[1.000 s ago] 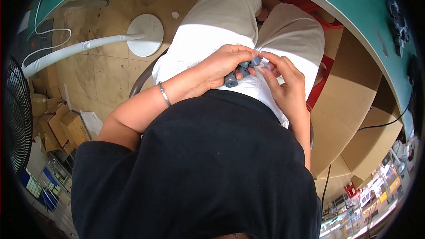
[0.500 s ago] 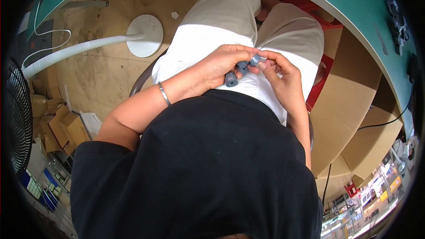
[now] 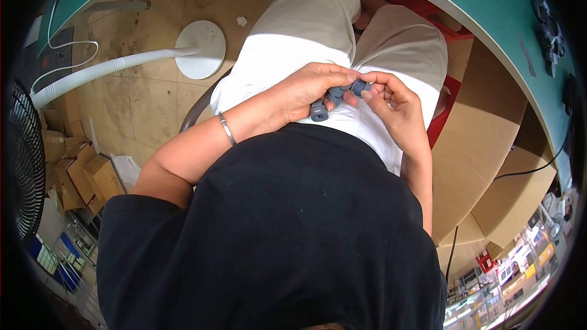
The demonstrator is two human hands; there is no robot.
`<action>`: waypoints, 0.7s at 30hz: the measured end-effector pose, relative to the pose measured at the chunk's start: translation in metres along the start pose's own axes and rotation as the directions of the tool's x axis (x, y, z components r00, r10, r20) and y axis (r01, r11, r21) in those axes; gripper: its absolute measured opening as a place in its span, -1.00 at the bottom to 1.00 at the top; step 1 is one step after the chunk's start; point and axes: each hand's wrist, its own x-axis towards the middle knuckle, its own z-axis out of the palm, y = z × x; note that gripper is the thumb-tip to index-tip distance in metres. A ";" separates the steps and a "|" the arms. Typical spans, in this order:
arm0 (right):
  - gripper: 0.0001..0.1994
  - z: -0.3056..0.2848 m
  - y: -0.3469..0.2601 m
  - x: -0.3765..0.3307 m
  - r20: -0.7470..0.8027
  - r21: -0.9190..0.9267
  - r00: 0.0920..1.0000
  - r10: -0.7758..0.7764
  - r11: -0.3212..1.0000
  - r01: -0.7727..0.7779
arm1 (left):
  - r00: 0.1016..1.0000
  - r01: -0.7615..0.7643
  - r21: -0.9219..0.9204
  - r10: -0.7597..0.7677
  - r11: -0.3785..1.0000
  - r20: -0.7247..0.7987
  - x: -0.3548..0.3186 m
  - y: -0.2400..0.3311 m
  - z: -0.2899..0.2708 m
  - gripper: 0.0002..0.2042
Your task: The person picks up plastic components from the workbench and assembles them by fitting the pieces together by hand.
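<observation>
Over my lap I hold a small grey plastic piece (image 3: 318, 111) with several sections, its kind not clear. My left hand (image 3: 309, 90) is closed round its middle, and a block-shaped end with a dark hole pokes out below the fingers. At the opposite side, the thumb and fingers of my right hand (image 3: 396, 102) pinch a round, ribbed grey part (image 3: 361, 88). Whether that round part is joined to the rest cannot be made out. Both hands' fingertips nearly meet above it, and they hide some of the piece.
A green table (image 3: 483, 9) curves across the far side, with several black parts (image 3: 546, 30) at its right. Cardboard boxes (image 3: 471, 146) stand at my right. To the left are a black fan (image 3: 27, 159), a white pole with a round base (image 3: 200, 50) and piled cartons (image 3: 92, 174).
My right hand has shifted slightly right. The round grey part has turned and moved a little right and down, now showing a darker face. My left hand is almost still.
</observation>
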 end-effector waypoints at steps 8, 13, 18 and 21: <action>-0.74 -0.002 0.010 0.004 -0.068 0.221 0.997 0.042 0.975 -0.026 | 0.999 0.015 -0.048 -0.013 0.999 0.049 0.002 -0.003 -0.006 -0.72; -0.81 0.002 0.009 0.002 -0.129 0.477 0.975 0.181 0.873 -0.099 | 0.998 -0.056 -0.031 0.055 0.998 -0.032 0.001 -0.005 -0.002 -0.72; -0.84 0.008 0.005 0.002 -0.155 0.487 0.966 0.209 0.867 -0.109 | 0.998 -0.069 0.007 0.069 0.998 0.006 0.002 -0.008 -0.003 -0.71; -0.85 0.010 0.003 0.002 -0.190 0.491 0.956 0.223 0.865 -0.105 | 0.999 -0.033 0.006 0.033 0.999 0.008 0.001 -0.005 -0.003 -0.72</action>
